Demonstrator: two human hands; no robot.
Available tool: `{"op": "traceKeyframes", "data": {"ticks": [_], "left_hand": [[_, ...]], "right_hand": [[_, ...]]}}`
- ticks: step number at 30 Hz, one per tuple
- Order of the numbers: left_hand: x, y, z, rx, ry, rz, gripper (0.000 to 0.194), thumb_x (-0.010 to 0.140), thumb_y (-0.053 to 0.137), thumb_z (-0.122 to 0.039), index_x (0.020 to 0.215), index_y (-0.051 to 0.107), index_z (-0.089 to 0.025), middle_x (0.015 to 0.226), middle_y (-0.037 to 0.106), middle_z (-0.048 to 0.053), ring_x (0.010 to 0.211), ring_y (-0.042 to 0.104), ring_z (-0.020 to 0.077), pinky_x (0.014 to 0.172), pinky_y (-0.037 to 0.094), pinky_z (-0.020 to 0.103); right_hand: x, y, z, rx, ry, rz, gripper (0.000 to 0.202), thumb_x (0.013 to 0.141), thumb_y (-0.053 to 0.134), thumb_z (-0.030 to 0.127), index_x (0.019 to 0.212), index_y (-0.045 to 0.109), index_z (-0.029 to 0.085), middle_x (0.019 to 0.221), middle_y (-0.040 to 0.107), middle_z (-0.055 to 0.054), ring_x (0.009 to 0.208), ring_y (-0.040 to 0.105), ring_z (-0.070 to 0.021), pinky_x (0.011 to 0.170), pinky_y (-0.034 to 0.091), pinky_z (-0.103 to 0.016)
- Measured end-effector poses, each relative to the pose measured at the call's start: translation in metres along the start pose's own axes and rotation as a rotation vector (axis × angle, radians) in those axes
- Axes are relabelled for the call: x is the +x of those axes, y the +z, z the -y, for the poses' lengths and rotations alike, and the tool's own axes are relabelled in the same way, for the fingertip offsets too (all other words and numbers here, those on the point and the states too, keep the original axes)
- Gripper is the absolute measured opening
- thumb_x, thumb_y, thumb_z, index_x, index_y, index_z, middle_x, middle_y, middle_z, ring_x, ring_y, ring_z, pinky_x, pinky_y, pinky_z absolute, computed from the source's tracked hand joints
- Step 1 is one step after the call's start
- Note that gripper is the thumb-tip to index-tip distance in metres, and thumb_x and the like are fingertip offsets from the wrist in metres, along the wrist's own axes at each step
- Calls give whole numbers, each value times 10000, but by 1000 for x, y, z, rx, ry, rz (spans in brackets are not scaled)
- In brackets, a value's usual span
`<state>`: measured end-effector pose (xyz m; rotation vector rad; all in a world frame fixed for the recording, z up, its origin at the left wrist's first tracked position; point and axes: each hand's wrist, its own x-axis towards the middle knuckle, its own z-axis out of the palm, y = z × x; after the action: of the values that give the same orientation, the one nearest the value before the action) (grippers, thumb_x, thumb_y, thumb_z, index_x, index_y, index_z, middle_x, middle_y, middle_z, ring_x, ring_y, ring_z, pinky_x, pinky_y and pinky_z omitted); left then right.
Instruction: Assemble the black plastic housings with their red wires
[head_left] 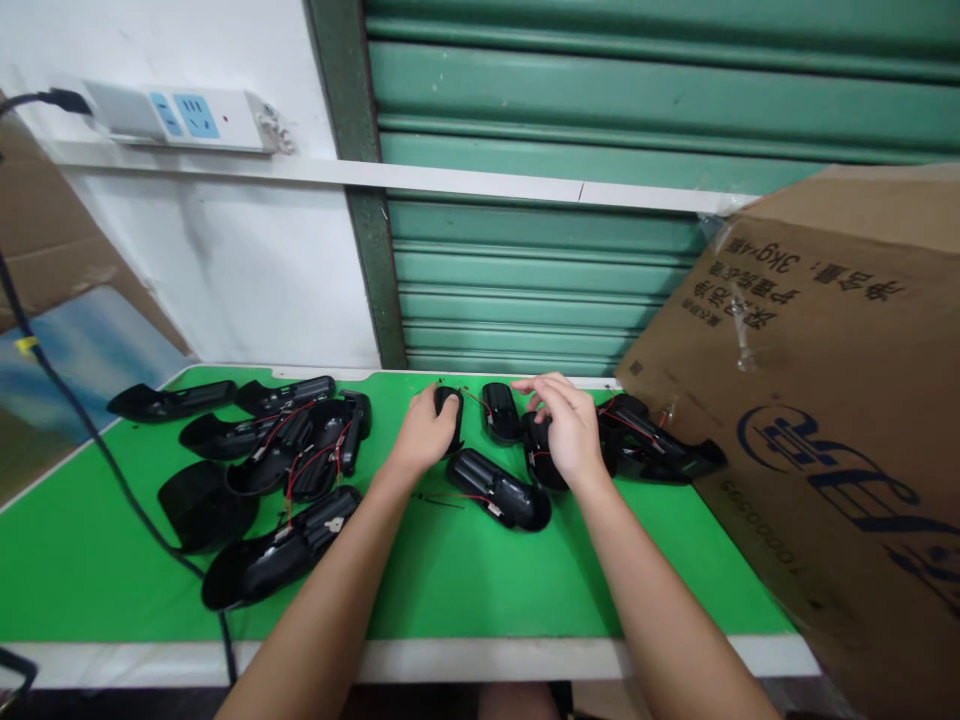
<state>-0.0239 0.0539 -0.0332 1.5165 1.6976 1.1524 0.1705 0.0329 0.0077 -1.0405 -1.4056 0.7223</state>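
Note:
My left hand [424, 430] is closed around a black plastic housing [450, 408] near the far edge of the green table, its thumb lying over the top. A thin red wire runs from beside that housing toward a second black housing [499, 410]. To the right, my right hand [571, 425] has its fingers apart and loosely bent, with nothing visible in them. It is above or beside another black housing [541, 455], partly hidden by it; whether they touch I cannot tell. Between my forearms lies an open black housing [499, 488] with red wires.
Several black housings [277, 540] with red wires lie on the left of the green table [480, 590]. More black housings [652, 445] are at the right, against a large cardboard box [847, 400]. A black cable [97, 420] crosses the left side. A power strip [180, 118] hangs on the wall.

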Motion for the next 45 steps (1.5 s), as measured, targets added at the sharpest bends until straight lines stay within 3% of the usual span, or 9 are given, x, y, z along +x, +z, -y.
{"op": "traceKeyframes", "data": {"ticks": [8,13,18,21,24,32,36,40,45], "left_hand": [[-19,17,-14,-15,104,76,577,986,420,-484,1394,536,-92,1497,520,251,1451,441,329,1210,288,470],[-30,-12,-32,256,295,-184,500,950,487,-364,1393,536,-138,1417,542,215,1369,465,373,1170,293,550],[-27,-40,-30,548,136,-370,498,899,567,-343,1356,578,-146,1512,449,253,1423,383,456,1182,191,669],[-22,-43,-20,631,50,-323,441,892,577,-335,1290,621,-151,1478,491,266,1423,408,460,1188,160,706],[-23,-38,-18,663,91,-232,389,914,545,-331,1252,646,-168,1398,569,241,1325,536,419,1199,167,699],[-29,-30,-30,771,77,-176,412,933,539,-326,1304,641,-176,1415,579,165,1296,551,368,1155,335,631],[-27,-28,-29,760,70,-100,432,934,536,-328,1324,631,-167,1403,579,170,1234,589,360,984,516,508],[-25,-26,-27,747,106,-39,406,928,534,-308,1284,660,-158,1330,625,157,1174,625,344,960,522,470],[-22,-36,-28,735,138,-222,474,898,581,-295,1361,608,-194,1344,612,149,1235,575,358,1016,476,500]], "right_hand": [[-5,3,3,-44,-95,52,320,925,538,378,834,798,215,862,653,-55,711,559,-184,608,424,-317],[-7,4,5,-150,-193,114,308,946,536,360,853,802,234,868,682,-50,759,596,-207,742,461,-365],[-7,4,4,-217,-213,142,328,965,519,380,873,793,226,868,676,-56,754,603,-207,698,447,-360],[-8,4,4,-241,-212,160,341,982,502,392,901,785,220,896,680,-63,765,610,-208,671,453,-351],[-8,5,3,-254,-209,177,365,1006,470,402,936,774,213,929,682,-71,779,620,-207,646,465,-338],[-8,4,2,-281,-244,173,355,1030,451,375,974,751,195,950,682,-75,846,645,-205,664,484,-315],[-8,4,0,-296,-257,180,354,1036,440,367,979,744,197,953,682,-70,849,652,-203,690,486,-319],[-8,5,0,-317,-271,191,353,1042,438,366,989,742,195,940,683,-67,849,657,-206,738,487,-334],[-7,4,-1,-325,-295,192,347,1044,437,357,988,738,193,941,689,-71,867,653,-211,774,488,-341]]}}
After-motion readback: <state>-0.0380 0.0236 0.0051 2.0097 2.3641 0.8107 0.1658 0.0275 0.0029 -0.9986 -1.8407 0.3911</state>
